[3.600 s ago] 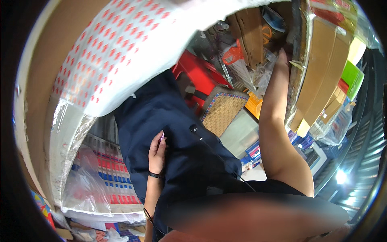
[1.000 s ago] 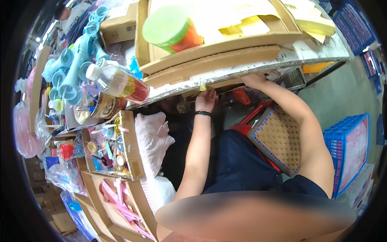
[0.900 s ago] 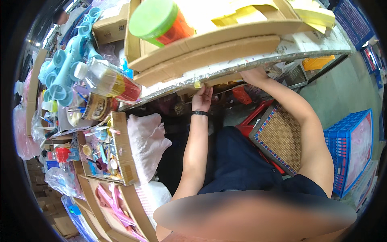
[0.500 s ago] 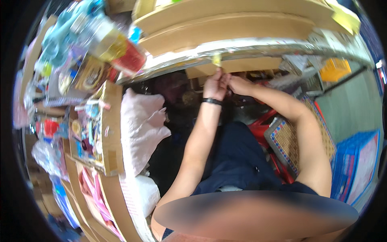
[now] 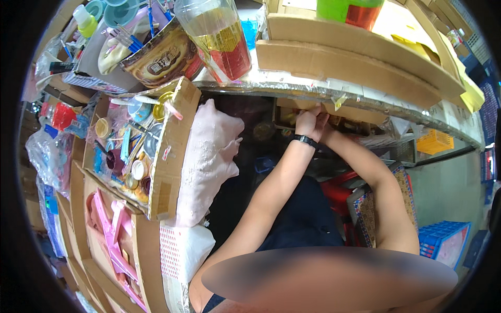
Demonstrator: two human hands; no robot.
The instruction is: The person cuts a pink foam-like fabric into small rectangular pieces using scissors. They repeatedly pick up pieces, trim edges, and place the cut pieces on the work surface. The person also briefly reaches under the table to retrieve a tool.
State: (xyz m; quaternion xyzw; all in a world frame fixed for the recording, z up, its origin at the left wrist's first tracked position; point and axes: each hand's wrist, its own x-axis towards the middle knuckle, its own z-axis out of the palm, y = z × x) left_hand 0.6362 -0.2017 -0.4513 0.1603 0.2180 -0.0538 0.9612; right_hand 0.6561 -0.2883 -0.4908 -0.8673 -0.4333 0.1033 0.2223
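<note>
My left hand [image 5: 307, 124], with a black wristband [image 5: 304, 139], reaches under the front edge of the worktable [image 5: 245, 89]. Its fingers look closed, near the long cardboard panel [image 5: 357, 113] below that edge. Close against it on the right is my right hand [image 5: 324, 130], its fingers curled and partly hidden. Whatever lies between the two hands is too small or covered to make out. Just above them a small yellowish tag [image 5: 340, 103] hangs at the table's edge. An open cardboard compartment [image 5: 284, 116] sits beside my left hand, under the table.
Cardboard strips [image 5: 360, 60] and a clear bottle with yellow and red contents [image 5: 219, 44] stand on the tabletop. At left, a cardboard tray [image 5: 169, 156] holds paint pots and brushes, next to a pink cloth [image 5: 209, 161]. Yellow [image 5: 434, 142] and blue baskets [image 5: 443, 237] are at right.
The view has shifted, so the table and its contents appear farther right and lower. Both hands stay together, now closer against the cardboard panel below the table edge.
</note>
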